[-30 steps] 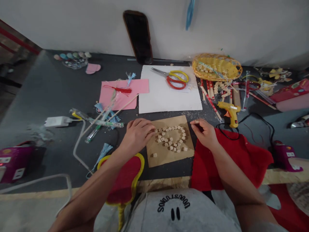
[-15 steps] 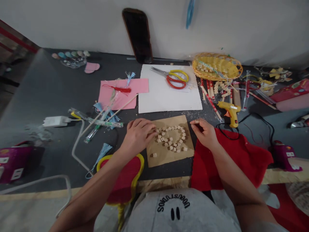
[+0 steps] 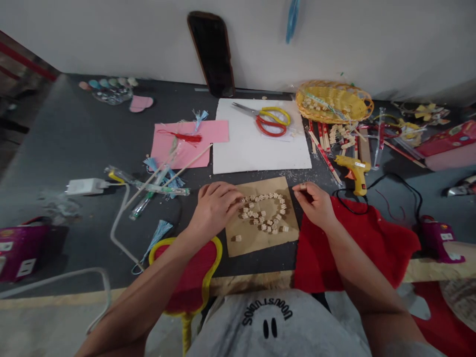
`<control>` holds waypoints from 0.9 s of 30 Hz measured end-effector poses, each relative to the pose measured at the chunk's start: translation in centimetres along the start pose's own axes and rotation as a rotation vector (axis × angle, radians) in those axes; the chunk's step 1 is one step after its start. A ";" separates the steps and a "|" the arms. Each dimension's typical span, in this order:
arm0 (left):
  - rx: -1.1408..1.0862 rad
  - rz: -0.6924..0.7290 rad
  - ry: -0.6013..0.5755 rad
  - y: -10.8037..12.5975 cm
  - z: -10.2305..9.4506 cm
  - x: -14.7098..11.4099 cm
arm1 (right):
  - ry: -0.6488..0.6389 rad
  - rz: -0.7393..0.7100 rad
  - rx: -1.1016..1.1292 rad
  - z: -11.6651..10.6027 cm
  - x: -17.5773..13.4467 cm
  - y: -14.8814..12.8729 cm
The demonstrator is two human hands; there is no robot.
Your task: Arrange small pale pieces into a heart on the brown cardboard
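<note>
Small pale flower-shaped pieces (image 3: 275,196) lie in a curved, heart-like outline on a brown paper sheet (image 3: 243,248). A loose piece (image 3: 238,238) sits near the sheet's lower left corner. My left hand (image 3: 215,208) is over the sheet's left edge, its fingers curled together at the upper left end of the row. Whatever its fingertips pinch is too small to make out. Just off the right edge rests my right hand (image 3: 316,202), thumb and fingers drawn together. A small pale spot shows on its forefinger; I cannot tell what it is.
Behind the paper lies a white board (image 3: 256,153) with scissors (image 3: 266,119) on it. Right are a yellow glue gun (image 3: 355,173), a wicker basket (image 3: 334,101) and red cloth (image 3: 353,248). A phone (image 3: 211,54) leans on the wall. Left are tassels (image 3: 159,235) and a charger (image 3: 87,187).
Both hands stay nearly where they were. The fingers of my left hand shift very slightly at the row's upper left end. The pieces on the paper look unmoved.
</note>
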State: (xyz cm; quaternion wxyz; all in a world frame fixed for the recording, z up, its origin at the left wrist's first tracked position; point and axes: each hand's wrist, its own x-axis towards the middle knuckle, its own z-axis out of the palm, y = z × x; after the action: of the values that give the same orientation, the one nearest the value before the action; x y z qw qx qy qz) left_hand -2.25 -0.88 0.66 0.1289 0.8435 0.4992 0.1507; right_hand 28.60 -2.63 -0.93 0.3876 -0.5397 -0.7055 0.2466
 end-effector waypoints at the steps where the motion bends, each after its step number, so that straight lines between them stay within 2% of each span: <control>1: 0.003 0.000 0.002 -0.1 -0.1 -0.1 | 0.000 0.000 -0.001 0.0 0.0 0.0; 9: -0.003 0.046 0.017 0.5 -1.5 -1.6 | 0.008 -0.008 0.007 0.1 0.0 0.0; 13: -0.021 0.083 -0.012 1.2 -1.0 -2.5 | 0.006 -0.009 0.014 0.1 0.0 0.0; 19: 0.002 0.124 0.021 1.5 0.0 -2.8 | 0.000 0.008 0.009 0.1 0.0 0.0; 27: 0.009 0.054 -0.029 1.6 -0.7 -3.3 | -0.001 0.012 0.003 0.0 0.0 0.1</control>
State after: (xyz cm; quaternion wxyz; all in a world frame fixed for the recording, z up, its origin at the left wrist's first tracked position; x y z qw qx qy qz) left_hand -2.75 -4.47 1.51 0.1282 0.8592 0.4751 0.1398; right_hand 28.62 -2.65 -1.02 0.3865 -0.5432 -0.7021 0.2503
